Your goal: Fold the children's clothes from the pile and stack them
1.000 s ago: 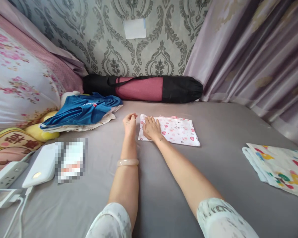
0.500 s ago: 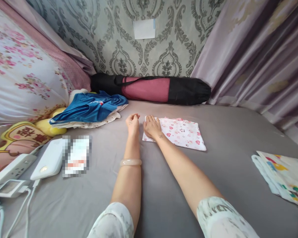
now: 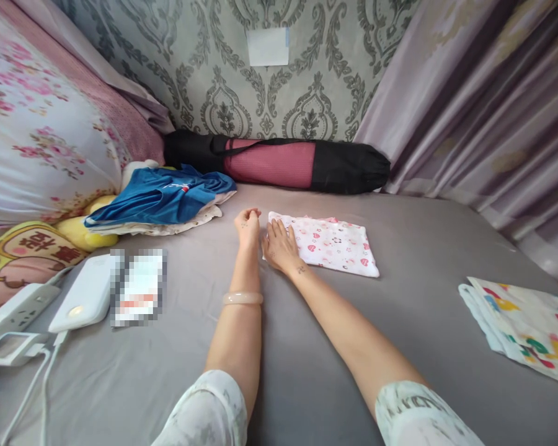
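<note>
Cloth with pink hearts and little flowers [image 3: 335,244] is lying folded into a rough rectangle, a bit past the middle of the gray bed [image 3: 330,353], with a strip of pink showing along its far edge. Right hand [image 3: 281,246] is palm down on the cloth's left end, fingers out pretty straight, slightly spread, not gripping anything. Left hand [image 3: 248,226] is just off the cloth's left edge, not touching it, fingers curled in and pressed together. Can't tell if anything's tucked inside. There's a pale bangle [image 3: 243,298] on that arm.

As for the rest: yoga mat bag, black and pink [image 3: 270,164], runs along the bed's far edge against the wall. Blue garment [image 3: 162,198] is heaped on a cream one near the far left corner, yellow plush [image 3: 86,229] right beside it. Down the left edge you've got a white power strip [image 3: 25,310], a white power bank [image 3: 84,294] with a cable plugged in, and something pixelated [image 3: 139,288] I can't make out. Folded colorful-print fabric [image 3: 534,328] sits by the right edge, well apart from both hands.
</note>
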Demonstrator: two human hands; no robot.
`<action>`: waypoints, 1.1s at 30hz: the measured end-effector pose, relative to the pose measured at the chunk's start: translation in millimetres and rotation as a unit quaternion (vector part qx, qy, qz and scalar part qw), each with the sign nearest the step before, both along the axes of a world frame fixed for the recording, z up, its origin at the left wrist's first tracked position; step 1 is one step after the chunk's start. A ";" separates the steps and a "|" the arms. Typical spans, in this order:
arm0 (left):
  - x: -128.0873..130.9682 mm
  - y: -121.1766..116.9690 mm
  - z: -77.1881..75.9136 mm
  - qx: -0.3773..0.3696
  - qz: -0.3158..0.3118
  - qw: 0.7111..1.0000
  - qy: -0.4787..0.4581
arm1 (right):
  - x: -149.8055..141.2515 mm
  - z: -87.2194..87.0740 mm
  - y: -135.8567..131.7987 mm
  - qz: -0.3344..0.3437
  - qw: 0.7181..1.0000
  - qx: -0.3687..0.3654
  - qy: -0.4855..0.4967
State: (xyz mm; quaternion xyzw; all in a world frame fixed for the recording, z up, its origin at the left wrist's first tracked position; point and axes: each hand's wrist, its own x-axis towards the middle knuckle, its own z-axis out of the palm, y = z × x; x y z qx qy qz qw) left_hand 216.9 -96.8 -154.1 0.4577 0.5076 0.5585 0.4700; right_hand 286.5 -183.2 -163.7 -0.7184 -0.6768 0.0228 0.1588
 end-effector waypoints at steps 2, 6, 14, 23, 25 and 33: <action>0.2 1.4 -1.7 0.009 0.001 1.000 0.010 | -0.4 -0.3 0.2 0.000 1.000 0.001 0.006; 5.7 2.4 -0.9 0.043 -0.013 0.997 0.056 | 8.3 8.1 1.1 0.014 0.999 -0.021 0.038; 40.6 -32.5 1.9 0.210 -0.208 0.852 0.432 | 64.2 14.0 -13.8 -0.076 0.997 -0.022 -0.011; 44.8 -40.1 -13.0 0.184 -0.232 0.746 0.596 | 73.9 -2.7 -17.4 -0.074 0.996 -0.025 -0.037; 44.3 -40.0 -12.4 0.186 -0.230 0.743 0.600 | 73.8 -2.2 -16.8 -0.074 0.996 -0.027 -0.033; 53.8 -55.2 5.7 0.235 -0.206 0.733 0.605 | 93.7 11.8 -31.0 -0.097 0.995 -0.009 -0.022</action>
